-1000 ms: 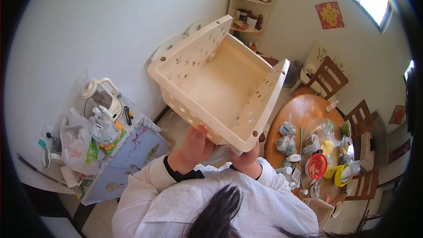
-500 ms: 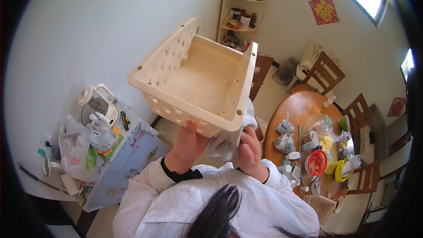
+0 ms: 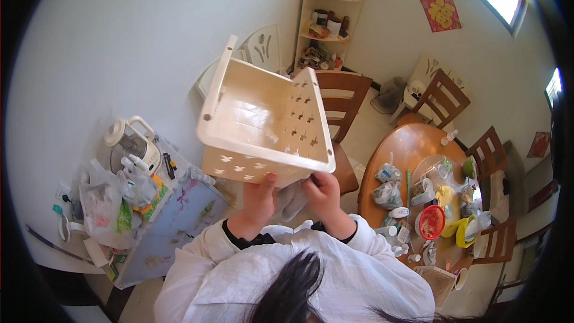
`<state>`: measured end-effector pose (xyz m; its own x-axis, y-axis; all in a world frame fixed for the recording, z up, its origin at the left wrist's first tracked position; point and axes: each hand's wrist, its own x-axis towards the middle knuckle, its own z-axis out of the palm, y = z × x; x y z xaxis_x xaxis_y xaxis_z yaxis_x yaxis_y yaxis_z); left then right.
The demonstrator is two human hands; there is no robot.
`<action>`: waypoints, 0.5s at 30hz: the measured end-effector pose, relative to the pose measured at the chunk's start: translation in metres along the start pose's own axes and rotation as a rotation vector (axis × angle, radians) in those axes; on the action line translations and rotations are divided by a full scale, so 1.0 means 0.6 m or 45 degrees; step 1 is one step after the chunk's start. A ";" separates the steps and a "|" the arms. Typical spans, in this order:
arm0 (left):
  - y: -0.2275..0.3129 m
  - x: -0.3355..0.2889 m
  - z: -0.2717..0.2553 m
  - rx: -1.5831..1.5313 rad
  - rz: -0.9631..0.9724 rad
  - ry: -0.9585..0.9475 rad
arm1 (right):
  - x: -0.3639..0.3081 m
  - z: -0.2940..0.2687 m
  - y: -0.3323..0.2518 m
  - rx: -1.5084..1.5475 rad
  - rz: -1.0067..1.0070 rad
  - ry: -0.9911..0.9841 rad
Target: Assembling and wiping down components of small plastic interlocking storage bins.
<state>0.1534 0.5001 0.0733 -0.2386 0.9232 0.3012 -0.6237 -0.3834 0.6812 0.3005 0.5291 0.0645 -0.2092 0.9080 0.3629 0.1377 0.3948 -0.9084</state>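
A cream plastic basket [image 3: 272, 154] with cross-shaped holes is held up in front of me, tilted so its hollow inside shows. My left hand [image 3: 258, 202] grips the bottom of its near wall, thumb on the outer face and the other fingers hidden underneath. A light grey cloth [image 3: 293, 201] hangs bunched below the near wall, between my two hands. My right hand [image 3: 326, 198] pinches the cloth at the basket's near right corner; its fingertips are partly hidden.
To the right, a round wooden table [image 3: 382, 152] bears bags, bottles and a red bowl [image 3: 431, 221]. A wooden chair [image 3: 344, 98] stands behind the basket. At left, a cabinet [image 3: 179, 218] carries a blender-like appliance [image 3: 136, 143] and plastic bags [image 3: 101, 203]. Corner shelves [image 3: 335, 0] stand at the back.
The basket has turned and tilted, showing more of its right wall, and its far end has come lower. My right hand and the cloth have shifted left, closer to my left hand.
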 end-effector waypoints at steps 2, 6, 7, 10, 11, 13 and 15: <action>0.001 0.006 -0.023 0.012 -0.105 -0.002 | 0.008 -0.019 0.020 0.789 0.357 0.041; -0.001 0.005 -0.067 0.046 -0.313 -0.047 | 0.012 -0.106 0.091 0.329 0.147 0.251; -0.005 0.003 -0.090 0.056 -0.322 -0.046 | 0.009 -0.131 0.098 0.148 0.184 0.166; -0.038 -0.003 -0.145 0.717 -0.421 -0.259 | -0.006 -0.164 0.156 0.217 0.522 -0.047; -0.052 0.000 -0.147 0.739 -0.497 -0.348 | -0.005 -0.162 0.167 0.465 0.805 -0.196; -0.080 0.001 -0.146 0.763 -0.585 -0.438 | -0.014 -0.150 0.181 0.695 1.048 -0.174; -0.107 0.005 -0.126 0.909 -0.523 -0.589 | -0.038 -0.142 0.231 0.691 1.205 -0.209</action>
<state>0.1365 0.5296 -0.0200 0.3133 0.9465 0.0770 0.0467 -0.0964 0.9943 0.4066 0.5751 -0.0518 -0.3750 0.7653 -0.5231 -0.1248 -0.6009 -0.7895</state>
